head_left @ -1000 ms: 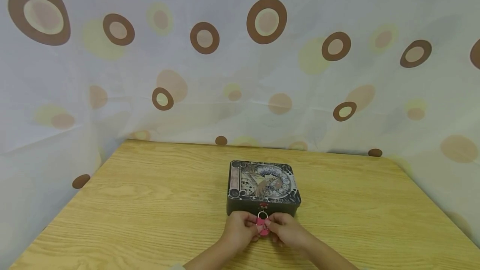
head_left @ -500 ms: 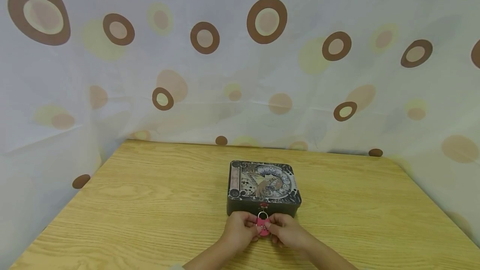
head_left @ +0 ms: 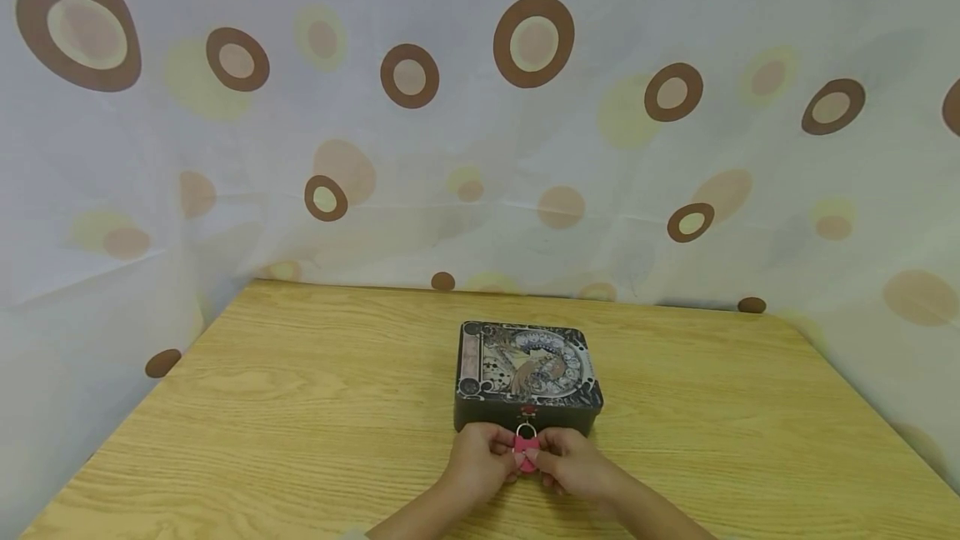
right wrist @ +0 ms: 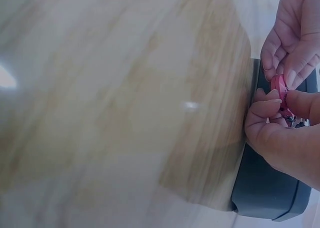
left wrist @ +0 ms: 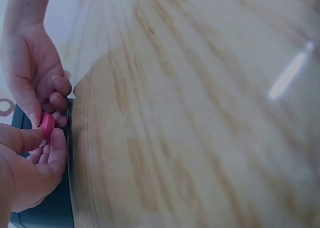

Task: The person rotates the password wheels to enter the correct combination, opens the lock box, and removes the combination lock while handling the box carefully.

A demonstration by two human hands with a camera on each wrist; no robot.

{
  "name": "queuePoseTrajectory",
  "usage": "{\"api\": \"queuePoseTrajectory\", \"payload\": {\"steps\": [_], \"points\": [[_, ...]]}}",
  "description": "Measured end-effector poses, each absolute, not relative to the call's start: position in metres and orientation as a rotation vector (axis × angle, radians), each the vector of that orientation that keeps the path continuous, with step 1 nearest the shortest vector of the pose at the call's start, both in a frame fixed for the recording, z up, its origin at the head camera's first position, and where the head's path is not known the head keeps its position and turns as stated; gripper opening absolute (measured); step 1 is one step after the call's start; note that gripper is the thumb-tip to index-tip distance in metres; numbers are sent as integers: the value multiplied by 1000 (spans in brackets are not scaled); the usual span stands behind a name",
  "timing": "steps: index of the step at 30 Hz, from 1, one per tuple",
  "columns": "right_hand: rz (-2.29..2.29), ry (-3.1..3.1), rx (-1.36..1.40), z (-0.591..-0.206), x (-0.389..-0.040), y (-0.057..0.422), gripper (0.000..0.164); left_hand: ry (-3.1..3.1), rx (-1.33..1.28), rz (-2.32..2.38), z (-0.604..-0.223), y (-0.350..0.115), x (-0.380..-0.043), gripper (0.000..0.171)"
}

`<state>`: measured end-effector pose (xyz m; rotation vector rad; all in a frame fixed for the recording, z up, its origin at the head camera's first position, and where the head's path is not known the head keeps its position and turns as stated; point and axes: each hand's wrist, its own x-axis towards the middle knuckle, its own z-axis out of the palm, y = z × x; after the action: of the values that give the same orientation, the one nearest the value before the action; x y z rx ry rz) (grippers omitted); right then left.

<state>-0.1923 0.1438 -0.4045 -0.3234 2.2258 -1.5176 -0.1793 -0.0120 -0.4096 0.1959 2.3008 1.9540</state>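
Pink padlock (head_left: pixel 527 443) is pinched by left hand (head_left: pixel 477 462) and right hand (head_left: pixel 574 462), forearms (head_left: pixel 651 503) slanting inward.

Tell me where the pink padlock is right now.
In the head view, the pink padlock is at lower centre, slightly right, pinched between the left hand and right hand, just in front of the dark box.

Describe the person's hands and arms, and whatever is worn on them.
The left hand and right hand are ungloved, no rings visible. The left forearm and right forearm look bare; in the head view, a sliver of what seems a pale sleeve edges the left one.
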Motion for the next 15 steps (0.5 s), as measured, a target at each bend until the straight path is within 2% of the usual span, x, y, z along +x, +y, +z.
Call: {"api": "queuePoseTrajectory", "payload": {"steps": [15], "points": [[-1517, 2268, -318, -403, -191, 151, 20, 2302, 198, 1940, -411, -13, -181, 9]]}}
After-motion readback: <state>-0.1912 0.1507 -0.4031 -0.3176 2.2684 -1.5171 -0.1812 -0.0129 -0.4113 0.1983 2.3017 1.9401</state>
